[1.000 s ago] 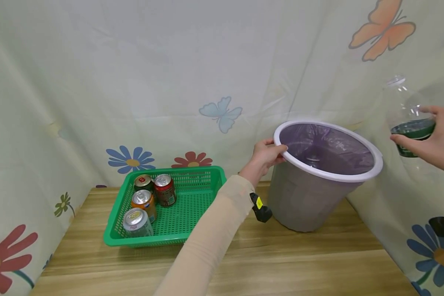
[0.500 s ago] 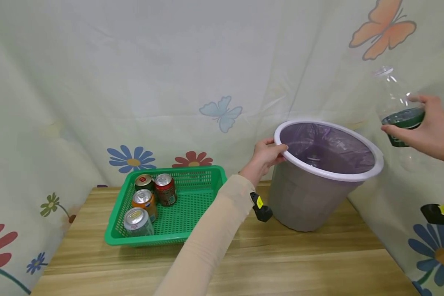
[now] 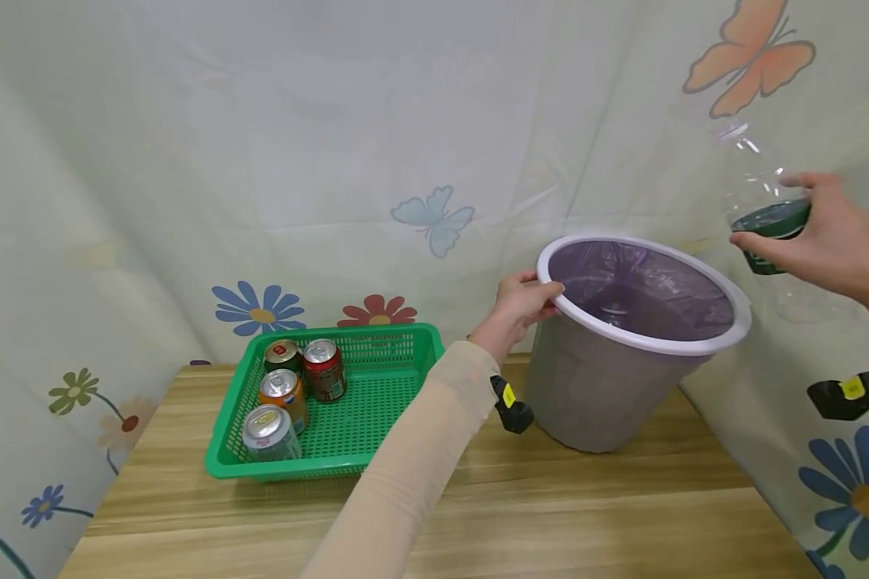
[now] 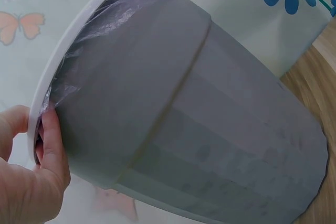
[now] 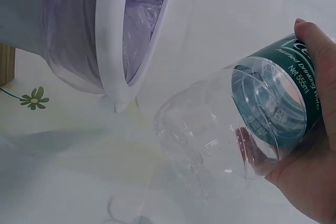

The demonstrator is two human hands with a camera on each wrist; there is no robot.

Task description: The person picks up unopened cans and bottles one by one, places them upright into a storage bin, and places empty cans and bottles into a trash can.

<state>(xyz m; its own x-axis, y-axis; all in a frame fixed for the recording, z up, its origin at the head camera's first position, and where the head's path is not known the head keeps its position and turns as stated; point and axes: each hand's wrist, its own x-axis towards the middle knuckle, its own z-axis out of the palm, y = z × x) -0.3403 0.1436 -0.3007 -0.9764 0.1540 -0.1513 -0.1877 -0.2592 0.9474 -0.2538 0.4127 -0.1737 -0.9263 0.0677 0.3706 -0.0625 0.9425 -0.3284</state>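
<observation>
A grey bin [image 3: 594, 394] with a white rim and a purple liner stands on the wooden table. My left hand [image 3: 516, 310] grips the rim at its left side, thumb on top and fingers curled underneath, as the left wrist view also shows. To the right of the bin, in the air, my right hand [image 3: 833, 237] holds a clear plastic water bottle [image 5: 210, 129] around its green label. The bottle's neck leans up and left in the head view, and its clear base points downward. Something clear [image 3: 611, 314] lies inside the bin.
A green plastic basket [image 3: 319, 462] sits at the left of the table [image 3: 536, 515]. Several drink cans stand in its left half, among them an orange can [image 3: 286, 398] and a red can [image 3: 324, 371]. A patterned curtain [image 3: 319, 145] hangs behind and at both sides.
My right hand has moved left and slightly up with the bottle, closer to the bin. The left hand keeps its hold on the rim, and the bin and basket stay put.
</observation>
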